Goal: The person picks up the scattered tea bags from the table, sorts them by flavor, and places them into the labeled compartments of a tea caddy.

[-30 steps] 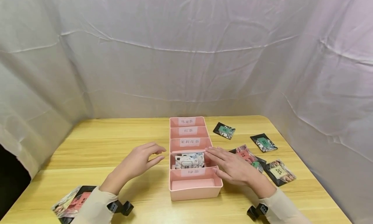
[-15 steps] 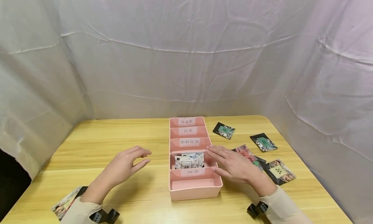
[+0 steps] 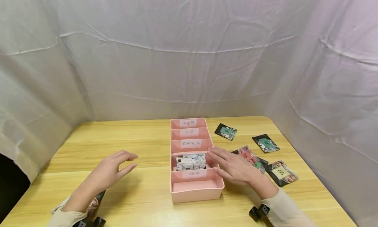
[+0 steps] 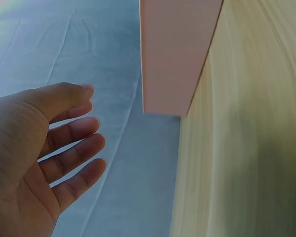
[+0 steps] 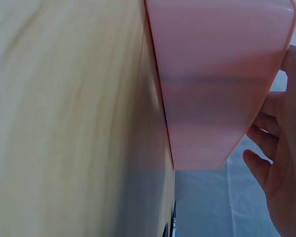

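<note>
A long pink divided box [image 3: 196, 196] stands on the table, with paper labels in Chinese on its compartments. White floral tea sachets [image 3: 191, 162] stand in the second compartment from the front. My right hand [image 3: 239, 169] rests its fingertips on the box's right rim beside those sachets; in the right wrist view the fingers [image 5: 266, 140] lie along the rim, gripping nothing. Left of the box, my left hand [image 3: 110, 169] hovers over the table with loosely bent fingers, and the left wrist view shows nothing between thumb and fingers.
On the right lie black tea sachets with a green label [image 3: 225, 132], another green label [image 3: 265, 143], a red label [image 3: 246, 155] and a yellow label [image 3: 281, 173]. A sachet [image 3: 94, 204] is partly hidden under my left forearm. Grey cloth [image 3: 189, 72] hangs behind the table.
My left hand has moved left, away from the box, and its forearm now covers most of the sachets at the lower left. My right hand stays at the box's rim.
</note>
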The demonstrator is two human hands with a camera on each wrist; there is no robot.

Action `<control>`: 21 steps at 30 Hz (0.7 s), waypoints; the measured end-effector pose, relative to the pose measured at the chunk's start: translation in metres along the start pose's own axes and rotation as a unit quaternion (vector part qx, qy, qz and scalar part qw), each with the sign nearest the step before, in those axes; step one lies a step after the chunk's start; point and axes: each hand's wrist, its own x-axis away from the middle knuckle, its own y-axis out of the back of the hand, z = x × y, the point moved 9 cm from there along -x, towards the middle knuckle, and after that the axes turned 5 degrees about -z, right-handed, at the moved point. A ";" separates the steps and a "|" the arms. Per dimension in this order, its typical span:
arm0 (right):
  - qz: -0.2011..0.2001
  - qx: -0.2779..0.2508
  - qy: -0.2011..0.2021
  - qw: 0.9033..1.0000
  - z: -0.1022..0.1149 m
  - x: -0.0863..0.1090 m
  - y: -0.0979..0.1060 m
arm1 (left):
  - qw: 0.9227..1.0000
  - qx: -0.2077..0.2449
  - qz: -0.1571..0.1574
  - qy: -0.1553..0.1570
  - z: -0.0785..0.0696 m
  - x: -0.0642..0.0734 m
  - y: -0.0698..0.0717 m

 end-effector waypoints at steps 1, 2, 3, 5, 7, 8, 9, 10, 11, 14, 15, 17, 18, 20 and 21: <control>0.000 -0.002 0.000 1.000 0.000 0.000 0.000 | 1.000 0.003 0.007 0.008 0.004 0.003 0.001; 0.000 -0.003 0.000 1.000 0.000 0.000 0.000 | 1.000 0.003 0.012 0.015 0.008 0.006 0.001; 0.000 -0.004 0.000 1.000 0.001 0.000 0.000 | 1.000 0.003 0.018 0.022 0.011 0.009 0.002; 0.003 -0.005 -0.003 1.000 0.000 0.000 0.000 | 0.999 0.004 0.024 0.034 0.017 0.016 0.004; 0.006 -0.004 -0.007 1.000 0.000 0.000 -0.001 | 0.998 0.004 0.031 0.050 0.023 0.023 0.006; 0.008 -0.004 -0.010 1.000 -0.001 0.000 -0.001 | 0.998 0.005 0.036 0.057 0.026 0.026 0.007; 0.010 -0.003 -0.013 1.000 -0.001 0.000 -0.001 | 0.997 0.007 0.039 0.065 0.029 0.029 0.008; 0.012 -0.003 -0.015 1.000 -0.001 0.001 -0.001 | 0.997 0.007 0.043 0.070 0.031 0.032 0.008; 0.014 -0.002 -0.017 1.000 -0.002 0.001 -0.002 | 0.996 0.007 0.046 0.075 0.034 0.035 0.009; 0.018 -0.004 -0.023 1.000 -0.002 0.001 -0.001 | 0.995 0.007 0.050 0.085 0.040 0.043 0.011; 0.018 -0.003 -0.024 1.000 -0.002 0.001 -0.002 | 0.995 0.005 0.052 0.090 0.042 0.045 0.011; 0.018 -0.002 -0.024 1.000 -0.002 0.001 -0.002 | 0.994 0.006 0.055 0.095 0.046 0.050 0.011; 0.018 -0.003 -0.023 1.000 -0.002 0.001 -0.002 | 0.993 0.005 0.058 0.101 0.049 0.052 0.010; 0.017 -0.003 -0.020 1.000 -0.001 0.001 -0.002 | 0.992 0.007 0.062 0.112 0.053 0.057 0.010; 0.017 -0.004 -0.019 1.000 -0.001 0.000 -0.002 | 0.991 0.010 0.064 0.117 0.055 0.060 0.010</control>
